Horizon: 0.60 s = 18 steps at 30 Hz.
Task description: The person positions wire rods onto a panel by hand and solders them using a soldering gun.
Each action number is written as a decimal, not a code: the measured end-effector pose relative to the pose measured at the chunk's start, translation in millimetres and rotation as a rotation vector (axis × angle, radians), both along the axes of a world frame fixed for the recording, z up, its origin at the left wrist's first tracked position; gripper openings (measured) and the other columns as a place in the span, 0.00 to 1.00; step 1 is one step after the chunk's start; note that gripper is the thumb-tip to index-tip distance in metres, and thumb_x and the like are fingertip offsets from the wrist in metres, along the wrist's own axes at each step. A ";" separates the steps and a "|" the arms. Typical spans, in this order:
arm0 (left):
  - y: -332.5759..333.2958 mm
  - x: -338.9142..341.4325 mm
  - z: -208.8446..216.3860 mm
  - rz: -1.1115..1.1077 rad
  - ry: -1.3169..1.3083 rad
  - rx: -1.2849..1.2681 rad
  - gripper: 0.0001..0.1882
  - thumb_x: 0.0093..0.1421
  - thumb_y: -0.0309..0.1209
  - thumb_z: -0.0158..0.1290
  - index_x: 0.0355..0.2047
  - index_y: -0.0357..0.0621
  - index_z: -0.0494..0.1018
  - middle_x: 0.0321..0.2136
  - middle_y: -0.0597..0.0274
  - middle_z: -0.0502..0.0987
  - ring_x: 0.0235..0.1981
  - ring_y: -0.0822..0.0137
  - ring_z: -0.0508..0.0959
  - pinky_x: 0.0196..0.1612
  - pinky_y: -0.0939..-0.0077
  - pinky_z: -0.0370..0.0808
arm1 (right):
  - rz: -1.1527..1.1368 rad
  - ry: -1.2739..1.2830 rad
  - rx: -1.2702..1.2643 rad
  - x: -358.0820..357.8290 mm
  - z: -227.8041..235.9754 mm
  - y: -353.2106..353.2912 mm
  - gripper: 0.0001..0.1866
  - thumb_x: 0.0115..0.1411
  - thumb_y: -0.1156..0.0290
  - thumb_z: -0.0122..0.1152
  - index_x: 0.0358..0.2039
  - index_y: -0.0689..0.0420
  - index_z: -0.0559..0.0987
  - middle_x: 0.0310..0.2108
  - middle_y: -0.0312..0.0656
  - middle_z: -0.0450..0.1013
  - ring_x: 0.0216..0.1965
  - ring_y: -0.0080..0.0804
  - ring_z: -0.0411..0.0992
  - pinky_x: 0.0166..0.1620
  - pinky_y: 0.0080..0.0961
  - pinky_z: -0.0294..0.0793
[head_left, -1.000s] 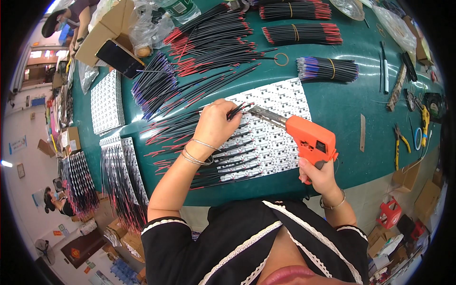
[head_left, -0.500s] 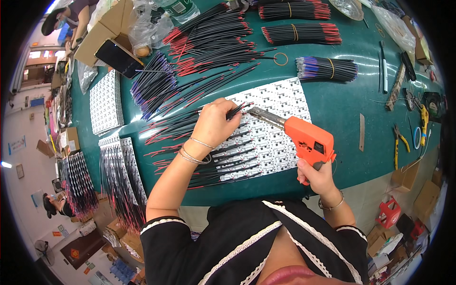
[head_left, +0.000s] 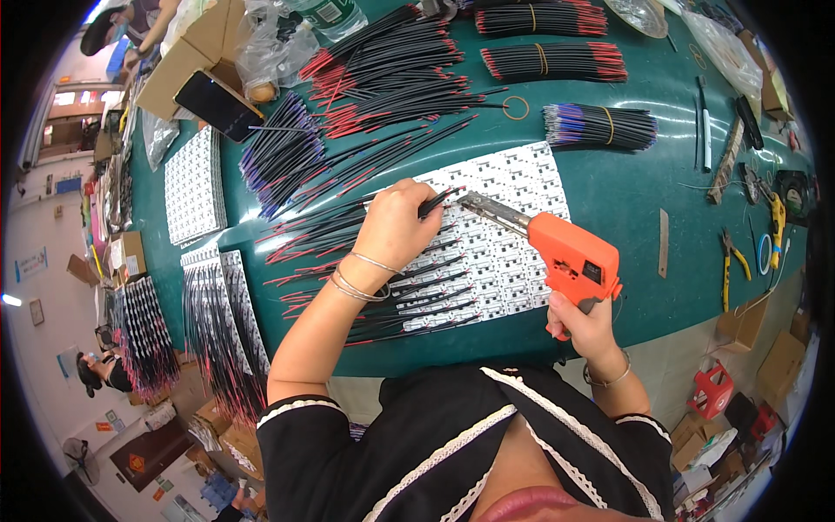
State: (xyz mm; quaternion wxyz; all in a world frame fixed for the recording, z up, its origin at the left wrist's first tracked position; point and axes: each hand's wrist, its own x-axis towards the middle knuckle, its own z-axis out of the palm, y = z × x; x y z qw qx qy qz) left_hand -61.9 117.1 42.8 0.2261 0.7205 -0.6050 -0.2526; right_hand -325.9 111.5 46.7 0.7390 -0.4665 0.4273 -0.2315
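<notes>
The white circuit panel (head_left: 500, 235) lies flat on the green table (head_left: 644, 196), just in front of the person. It is a rectangular sheet divided into a grid of small identical boards, set at a slant with its far right corner highest. Black wires with red-stripped ends (head_left: 383, 300) fan out across its left and lower portion, lying side by side and overhanging its left edge.

The left hand (head_left: 396, 230) rests on the panel's upper left area. Its fingers are pinched together on a black wire (head_left: 439, 202), holding the wire's end against the board surface.

The right hand (head_left: 584, 324) is wrapped closed around the grip of an orange soldering gun (head_left: 570, 261). The gun's metal tip (head_left: 474, 204) points left and sits at the panel, just beside the pinched wire end.

Further wire bundles, black with red ends (head_left: 548, 61) and black with blue ends (head_left: 600, 126), lie at the far side of the table. A black phone (head_left: 217, 104) lies to the far left; yellow-handled pliers (head_left: 729, 261) lie well apart to the right.
</notes>
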 end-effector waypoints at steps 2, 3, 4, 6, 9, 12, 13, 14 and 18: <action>0.8 0.7 -1.7 -0.003 0.002 -0.011 0.06 0.44 0.25 0.53 0.22 0.34 0.72 0.22 0.49 0.72 0.25 0.52 0.73 0.30 0.64 0.70 | -0.003 -0.012 0.037 -1.1 2.8 -0.8 0.09 0.55 0.74 0.50 0.34 0.66 0.67 0.10 0.35 0.62 0.09 0.19 0.60 0.13 0.15 0.59; 1.6 2.0 -3.8 -0.020 -0.016 -0.044 0.06 0.45 0.25 0.54 0.23 0.34 0.72 0.21 0.52 0.71 0.21 0.57 0.72 0.27 0.69 0.69 | -0.003 -0.011 0.038 -1.7 2.2 -0.5 0.09 0.55 0.74 0.50 0.34 0.66 0.67 0.10 0.35 0.62 0.09 0.19 0.60 0.13 0.15 0.59; 2.1 2.8 -5.1 -0.036 -0.033 -0.076 0.07 0.45 0.26 0.55 0.23 0.34 0.72 0.19 0.54 0.71 0.18 0.61 0.71 0.23 0.73 0.68 | 0.004 -0.018 0.039 -2.4 1.1 0.1 0.10 0.55 0.74 0.50 0.35 0.67 0.67 0.10 0.35 0.62 0.09 0.19 0.60 0.13 0.15 0.59; 0.9 4.9 -5.9 -0.049 -0.035 -0.071 0.07 0.46 0.26 0.54 0.23 0.33 0.72 0.20 0.54 0.71 0.18 0.61 0.71 0.23 0.72 0.68 | 0.010 -0.023 0.041 -1.3 -0.5 0.4 0.11 0.55 0.74 0.50 0.36 0.67 0.67 0.10 0.35 0.62 0.09 0.19 0.60 0.13 0.15 0.59; -2.2 7.5 -2.9 -0.095 -0.029 -0.059 0.07 0.46 0.26 0.54 0.23 0.33 0.72 0.20 0.53 0.71 0.20 0.58 0.72 0.24 0.72 0.68 | 0.010 -0.031 0.045 -0.6 -0.5 1.8 0.11 0.55 0.74 0.50 0.36 0.67 0.66 0.10 0.35 0.62 0.09 0.19 0.60 0.12 0.15 0.59; -5.0 10.3 -0.7 -0.139 -0.010 -0.040 0.07 0.46 0.26 0.54 0.23 0.33 0.72 0.21 0.52 0.72 0.21 0.56 0.72 0.26 0.71 0.69 | -0.010 -0.050 0.025 1.0 -2.2 1.8 0.10 0.55 0.74 0.50 0.36 0.65 0.66 0.11 0.35 0.62 0.09 0.18 0.60 0.13 0.15 0.59; -5.7 10.9 -0.4 -0.152 -0.003 -0.033 0.07 0.46 0.26 0.54 0.23 0.33 0.72 0.21 0.52 0.72 0.22 0.55 0.72 0.26 0.70 0.69 | 0.003 -0.036 0.018 1.5 -2.5 1.3 0.09 0.55 0.73 0.51 0.35 0.65 0.66 0.11 0.35 0.62 0.09 0.18 0.60 0.13 0.15 0.59; -5.8 11.1 -0.5 -0.152 -0.002 -0.032 0.07 0.46 0.26 0.54 0.23 0.33 0.72 0.21 0.52 0.72 0.22 0.55 0.72 0.26 0.70 0.69 | 0.015 -0.022 0.013 1.7 -3.0 1.3 0.09 0.55 0.73 0.51 0.34 0.64 0.66 0.11 0.35 0.62 0.09 0.18 0.60 0.13 0.15 0.60; -4.7 10.2 -1.3 -0.149 -0.001 -0.035 0.07 0.46 0.26 0.54 0.23 0.32 0.72 0.21 0.51 0.72 0.22 0.55 0.73 0.27 0.70 0.69 | 0.022 -0.022 0.024 3.2 -1.2 0.5 0.08 0.55 0.73 0.51 0.33 0.63 0.66 0.11 0.35 0.62 0.09 0.18 0.60 0.13 0.15 0.60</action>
